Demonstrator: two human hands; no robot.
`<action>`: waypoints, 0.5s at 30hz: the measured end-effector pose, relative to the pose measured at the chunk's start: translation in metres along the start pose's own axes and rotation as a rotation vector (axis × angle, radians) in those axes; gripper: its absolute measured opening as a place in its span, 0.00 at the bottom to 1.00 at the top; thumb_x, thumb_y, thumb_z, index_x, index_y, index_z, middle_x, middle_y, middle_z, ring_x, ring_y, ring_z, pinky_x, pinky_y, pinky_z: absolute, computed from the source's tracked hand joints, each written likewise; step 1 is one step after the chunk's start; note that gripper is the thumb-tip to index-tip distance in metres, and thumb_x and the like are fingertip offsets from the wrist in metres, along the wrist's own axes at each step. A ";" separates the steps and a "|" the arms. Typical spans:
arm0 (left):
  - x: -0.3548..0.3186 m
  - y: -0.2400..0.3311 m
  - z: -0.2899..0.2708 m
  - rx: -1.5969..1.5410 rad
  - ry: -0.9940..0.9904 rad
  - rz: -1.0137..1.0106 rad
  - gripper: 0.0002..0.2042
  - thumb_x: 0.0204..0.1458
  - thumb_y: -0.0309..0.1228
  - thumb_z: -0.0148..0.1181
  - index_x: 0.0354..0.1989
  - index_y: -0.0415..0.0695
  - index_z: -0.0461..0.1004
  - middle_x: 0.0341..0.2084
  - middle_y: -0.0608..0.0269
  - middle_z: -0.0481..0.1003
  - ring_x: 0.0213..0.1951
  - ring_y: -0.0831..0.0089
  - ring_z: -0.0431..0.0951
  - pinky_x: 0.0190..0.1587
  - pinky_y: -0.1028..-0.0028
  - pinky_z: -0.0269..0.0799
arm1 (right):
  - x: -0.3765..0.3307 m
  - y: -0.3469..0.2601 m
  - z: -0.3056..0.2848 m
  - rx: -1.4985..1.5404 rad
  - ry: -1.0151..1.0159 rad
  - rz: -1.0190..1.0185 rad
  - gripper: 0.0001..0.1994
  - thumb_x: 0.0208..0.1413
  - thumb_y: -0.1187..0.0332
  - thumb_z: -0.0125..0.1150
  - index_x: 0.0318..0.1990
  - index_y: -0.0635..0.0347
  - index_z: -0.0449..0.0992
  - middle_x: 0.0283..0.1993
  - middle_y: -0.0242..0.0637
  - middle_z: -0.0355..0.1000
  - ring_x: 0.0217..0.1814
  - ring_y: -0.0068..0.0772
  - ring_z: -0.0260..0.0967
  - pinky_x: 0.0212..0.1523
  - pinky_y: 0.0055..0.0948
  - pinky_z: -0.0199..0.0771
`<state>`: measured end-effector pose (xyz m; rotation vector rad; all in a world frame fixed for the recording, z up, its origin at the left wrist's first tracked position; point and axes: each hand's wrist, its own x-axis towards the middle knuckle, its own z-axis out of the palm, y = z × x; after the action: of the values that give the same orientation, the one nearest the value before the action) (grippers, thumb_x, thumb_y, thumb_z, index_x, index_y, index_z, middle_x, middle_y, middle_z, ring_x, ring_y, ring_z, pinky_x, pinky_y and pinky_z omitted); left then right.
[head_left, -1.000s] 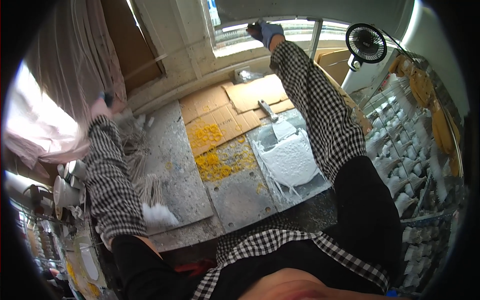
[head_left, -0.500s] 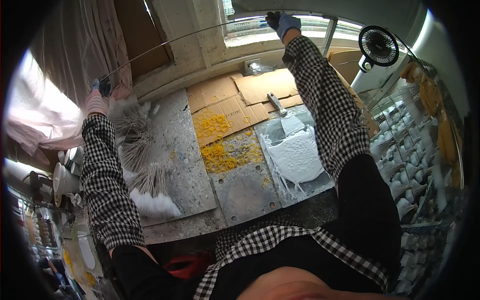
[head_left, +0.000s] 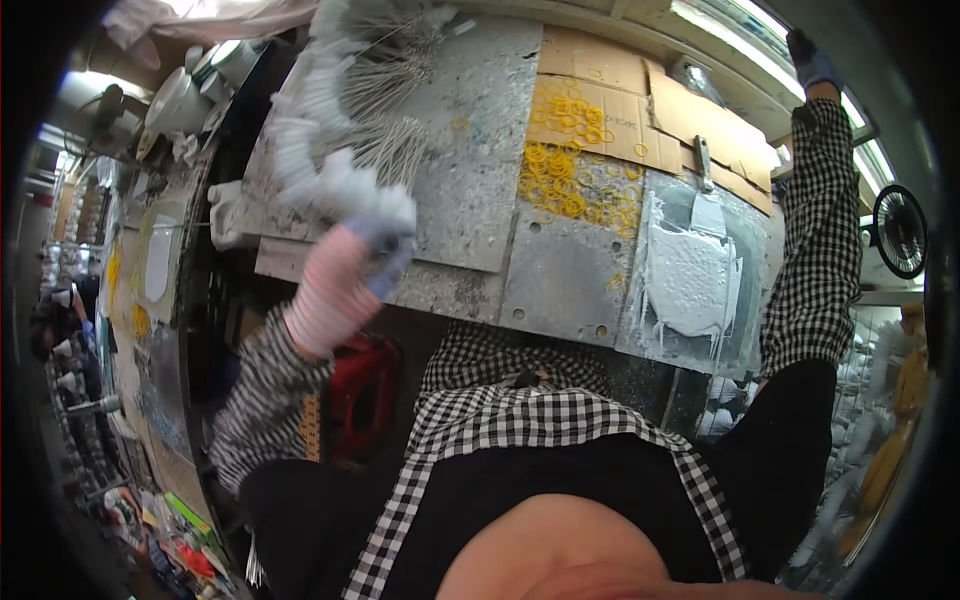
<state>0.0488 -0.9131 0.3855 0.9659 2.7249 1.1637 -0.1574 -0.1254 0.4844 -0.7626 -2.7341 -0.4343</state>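
My left hand [head_left: 345, 280], in a pink-and-white striped glove with blue fingers, hangs over the table's front edge, blurred by motion. Its thumb stands apart from the bent fingers and nothing shows between them. Just beyond it lie bundles of thin sticks [head_left: 395, 150] with fluffy white tufts [head_left: 370, 190]. My right arm reaches far out to the upper right. There my right hand [head_left: 818, 70], in a dark-tipped blue glove, is up against the bright window strip with its fingers closed; what they grip cannot be made out.
Yellow rubber rings [head_left: 555, 180] lie on cardboard [head_left: 610, 130] and a metal plate [head_left: 560, 280]. A scraper [head_left: 706, 200] rests in white paste on a glass sheet [head_left: 755, 250]. A round black fan [head_left: 900, 232] stands at the right, a red stool [head_left: 365, 395] below the table.
My left hand has left the thin rod by the curtain and come down toward me to the table's front edge. My right hand stays stretched out by the window. The view has swung left.
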 end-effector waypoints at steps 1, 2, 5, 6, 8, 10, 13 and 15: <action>-0.019 0.005 0.009 0.033 0.020 -0.029 0.09 0.54 0.25 0.63 0.44 0.42 0.77 0.34 0.55 0.78 0.38 0.61 0.79 0.42 0.69 0.75 | 0.004 0.010 0.006 -0.001 0.054 -0.021 0.40 0.60 0.28 0.29 0.68 0.43 0.65 0.71 0.40 0.60 0.74 0.48 0.54 0.73 0.43 0.54; -0.034 0.005 0.018 0.061 0.041 -0.051 0.09 0.53 0.25 0.63 0.42 0.42 0.78 0.35 0.54 0.78 0.38 0.59 0.79 0.42 0.68 0.76 | 0.008 0.023 0.009 -0.008 0.112 -0.039 0.41 0.58 0.26 0.28 0.66 0.43 0.67 0.70 0.43 0.62 0.73 0.52 0.55 0.73 0.46 0.53; -0.065 -0.014 0.049 0.021 0.159 -0.003 0.06 0.53 0.27 0.63 0.39 0.42 0.79 0.35 0.54 0.78 0.39 0.54 0.80 0.43 0.64 0.76 | 0.029 0.095 -0.035 0.108 0.094 -0.169 0.41 0.59 0.26 0.27 0.67 0.42 0.67 0.71 0.42 0.61 0.74 0.51 0.55 0.72 0.46 0.54; -0.071 -0.006 0.056 0.080 0.155 -0.048 0.08 0.53 0.27 0.64 0.41 0.42 0.78 0.36 0.54 0.78 0.39 0.54 0.79 0.42 0.63 0.76 | 0.025 0.062 -0.014 0.139 0.069 -0.205 0.41 0.59 0.26 0.27 0.67 0.42 0.67 0.71 0.42 0.61 0.74 0.51 0.55 0.72 0.46 0.54; -0.076 0.012 0.069 0.256 0.139 -0.113 0.10 0.52 0.29 0.64 0.43 0.42 0.77 0.38 0.53 0.78 0.40 0.54 0.79 0.43 0.62 0.76 | -0.011 -0.031 0.019 0.043 0.153 -0.089 0.42 0.59 0.28 0.32 0.65 0.51 0.69 0.68 0.44 0.64 0.73 0.52 0.55 0.71 0.42 0.57; -0.048 0.025 0.086 0.250 0.118 -0.125 0.13 0.51 0.29 0.65 0.45 0.43 0.76 0.41 0.53 0.78 0.44 0.52 0.78 0.45 0.60 0.74 | -0.022 -0.035 0.027 0.022 0.101 -0.050 0.40 0.62 0.31 0.34 0.65 0.54 0.68 0.69 0.45 0.63 0.74 0.51 0.54 0.71 0.42 0.58; 0.014 0.013 0.116 0.161 0.152 0.100 0.19 0.50 0.32 0.65 0.51 0.42 0.72 0.46 0.52 0.76 0.48 0.52 0.75 0.49 0.60 0.73 | 0.021 0.182 -0.004 0.010 0.144 -0.113 0.33 0.68 0.39 0.31 0.68 0.52 0.65 0.70 0.43 0.63 0.74 0.48 0.55 0.69 0.42 0.60; 0.063 0.002 0.132 0.311 0.214 0.141 0.23 0.50 0.36 0.66 0.54 0.42 0.70 0.49 0.53 0.73 0.52 0.55 0.73 0.51 0.61 0.73 | 0.027 0.231 -0.028 0.935 0.061 -0.223 0.32 0.66 0.38 0.37 0.67 0.46 0.67 0.71 0.37 0.62 0.73 0.41 0.58 0.72 0.40 0.56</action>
<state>0.0325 -0.7925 0.3046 1.1428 3.1226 0.9249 -0.0510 0.0654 0.5684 -0.1824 -2.5276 0.7332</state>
